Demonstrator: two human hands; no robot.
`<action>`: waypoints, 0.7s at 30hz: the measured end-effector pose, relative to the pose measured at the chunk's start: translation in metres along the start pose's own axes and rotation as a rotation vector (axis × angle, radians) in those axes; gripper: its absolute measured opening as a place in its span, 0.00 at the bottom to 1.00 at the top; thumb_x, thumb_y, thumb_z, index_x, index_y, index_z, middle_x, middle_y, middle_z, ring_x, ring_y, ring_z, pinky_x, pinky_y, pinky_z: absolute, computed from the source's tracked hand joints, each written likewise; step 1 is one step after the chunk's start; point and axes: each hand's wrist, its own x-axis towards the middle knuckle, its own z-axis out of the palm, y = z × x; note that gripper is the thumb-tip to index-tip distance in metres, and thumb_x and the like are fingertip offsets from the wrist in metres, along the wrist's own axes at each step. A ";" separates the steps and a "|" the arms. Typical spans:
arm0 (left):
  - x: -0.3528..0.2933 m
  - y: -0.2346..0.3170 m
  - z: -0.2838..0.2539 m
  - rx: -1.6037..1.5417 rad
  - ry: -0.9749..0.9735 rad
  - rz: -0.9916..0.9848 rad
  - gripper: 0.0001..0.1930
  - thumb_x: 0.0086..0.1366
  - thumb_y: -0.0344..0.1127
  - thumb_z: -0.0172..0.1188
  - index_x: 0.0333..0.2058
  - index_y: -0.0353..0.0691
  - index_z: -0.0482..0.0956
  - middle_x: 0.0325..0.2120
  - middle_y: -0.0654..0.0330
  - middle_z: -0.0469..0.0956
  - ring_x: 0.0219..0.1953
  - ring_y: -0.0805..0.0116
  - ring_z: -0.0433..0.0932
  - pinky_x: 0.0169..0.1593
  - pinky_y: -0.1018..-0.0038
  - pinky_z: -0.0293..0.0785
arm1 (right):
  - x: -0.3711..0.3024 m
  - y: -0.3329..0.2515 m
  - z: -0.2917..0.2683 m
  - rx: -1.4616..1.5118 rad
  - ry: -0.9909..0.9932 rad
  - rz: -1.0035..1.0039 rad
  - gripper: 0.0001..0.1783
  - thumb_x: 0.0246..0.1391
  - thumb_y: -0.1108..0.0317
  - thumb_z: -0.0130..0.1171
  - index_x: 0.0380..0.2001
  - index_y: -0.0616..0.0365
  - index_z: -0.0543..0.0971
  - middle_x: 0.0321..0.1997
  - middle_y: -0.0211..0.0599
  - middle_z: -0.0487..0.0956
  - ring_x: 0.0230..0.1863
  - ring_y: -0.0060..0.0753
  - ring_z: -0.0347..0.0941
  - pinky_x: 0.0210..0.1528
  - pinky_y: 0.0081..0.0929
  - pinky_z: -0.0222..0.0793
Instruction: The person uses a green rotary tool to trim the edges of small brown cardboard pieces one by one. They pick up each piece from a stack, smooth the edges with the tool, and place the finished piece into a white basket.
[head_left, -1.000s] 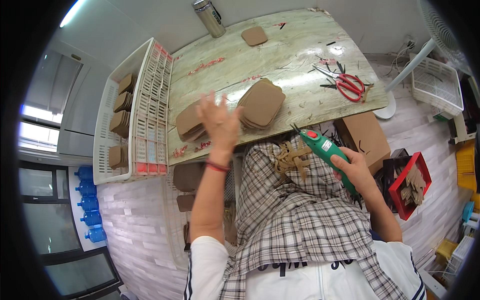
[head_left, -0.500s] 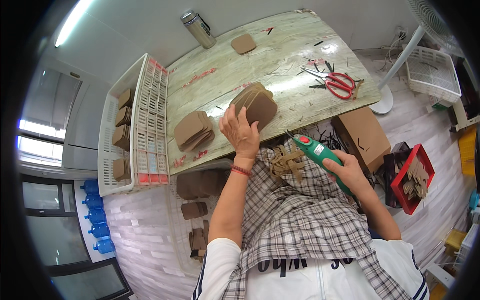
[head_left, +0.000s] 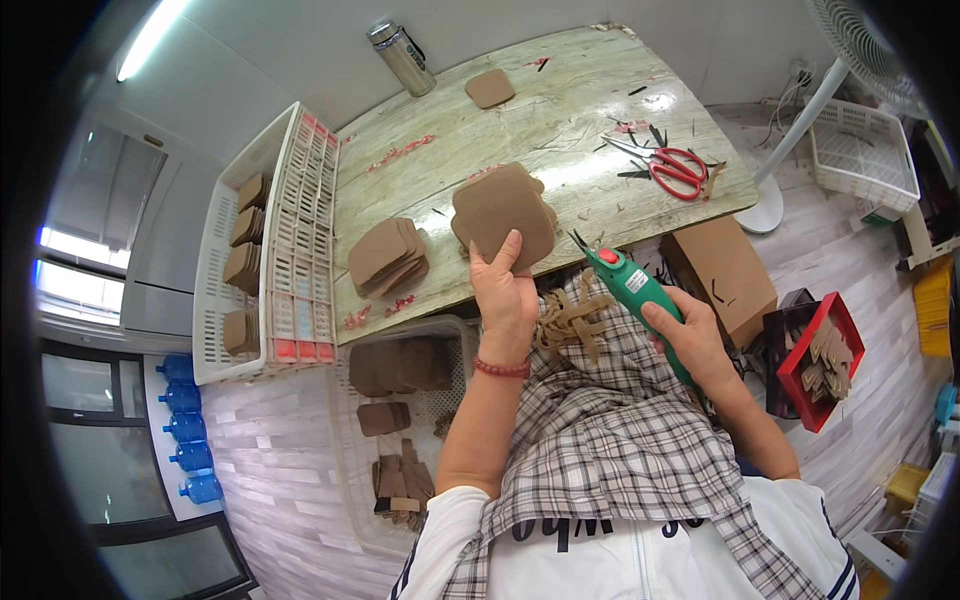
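Observation:
My left hand (head_left: 506, 292) grips the lower edge of a brown rounded-square piece (head_left: 500, 212), thumb on its upper face, fingers hidden below. It is held over a pile of like pieces, whose edges show at its sides; whether it is one piece or several I cannot tell. My right hand (head_left: 692, 335) is wrapped round the green body of an electric scissors (head_left: 634, 286) with a red button. Its dark pointed blades aim up and left, just off the table's front edge and apart from the piece. A second pile of brown pieces (head_left: 388, 257) lies to the left.
Red-handled scissors (head_left: 678, 172) and dark scraps lie on the table (head_left: 590, 130)'s right side. A steel flask (head_left: 402, 57) and a single piece (head_left: 490, 88) are farther back. White crates (head_left: 303, 240) stand left; brown strips (head_left: 575, 318) lie on my lap. A red-rimmed box (head_left: 806, 385) sits right.
My left hand was palm down on the pile; now it has turned over, come nearer and gripped a brown piece by its near edge. The electric scissors has hardly moved.

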 end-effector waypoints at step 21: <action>-0.023 -0.020 0.023 -0.301 -0.025 -0.133 0.23 0.63 0.19 0.56 0.55 0.41 0.67 0.51 0.59 0.74 0.53 0.62 0.73 0.59 0.64 0.72 | -0.003 -0.032 0.013 0.039 0.020 -0.048 0.19 0.58 0.57 0.61 0.42 0.64 0.77 0.24 0.26 0.73 0.22 0.14 0.67 0.24 0.16 0.65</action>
